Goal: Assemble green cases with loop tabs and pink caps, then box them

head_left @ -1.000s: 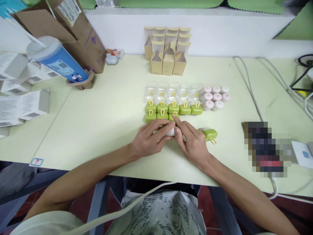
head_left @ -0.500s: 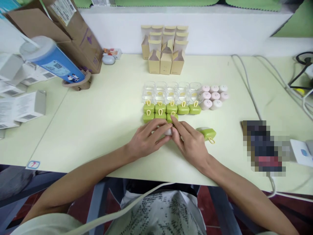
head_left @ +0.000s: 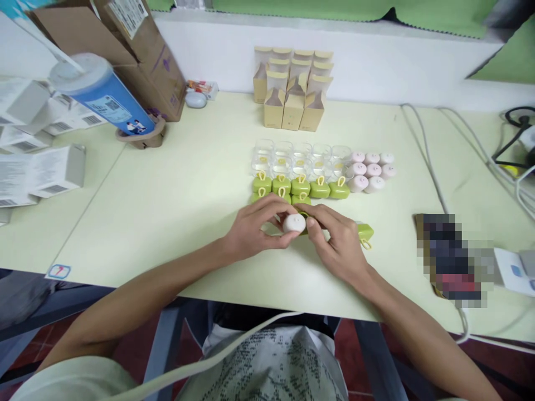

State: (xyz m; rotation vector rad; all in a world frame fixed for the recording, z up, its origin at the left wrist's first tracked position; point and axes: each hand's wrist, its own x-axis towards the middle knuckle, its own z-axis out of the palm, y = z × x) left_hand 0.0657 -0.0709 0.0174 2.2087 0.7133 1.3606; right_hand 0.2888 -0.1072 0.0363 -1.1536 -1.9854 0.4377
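My left hand (head_left: 261,225) pinches a small white rounded piece (head_left: 295,223) with a tiny mark on its top. Close beside it, the fingers of my right hand (head_left: 336,236) are closed on a small green case (head_left: 304,215), mostly hidden behind the fingers and the white piece. Just beyond my hands stand two rows of glossy green cases (head_left: 300,187) with yellow loops. Another green case (head_left: 365,231) lies on its side, partly covered by my right hand.
Clear plastic covers (head_left: 301,159) stand behind the green rows, with pink and white rounded pieces (head_left: 373,170) to their right. Open kraft boxes (head_left: 293,108) are at the wall. A blue cup (head_left: 112,106), white boxes (head_left: 54,172) and a blurred-out item (head_left: 449,256) flank the work area.
The white piece has come into fuller view in my left hand, its marked top showing. My right hand has moved slightly right, and the green case now shows between my hands.
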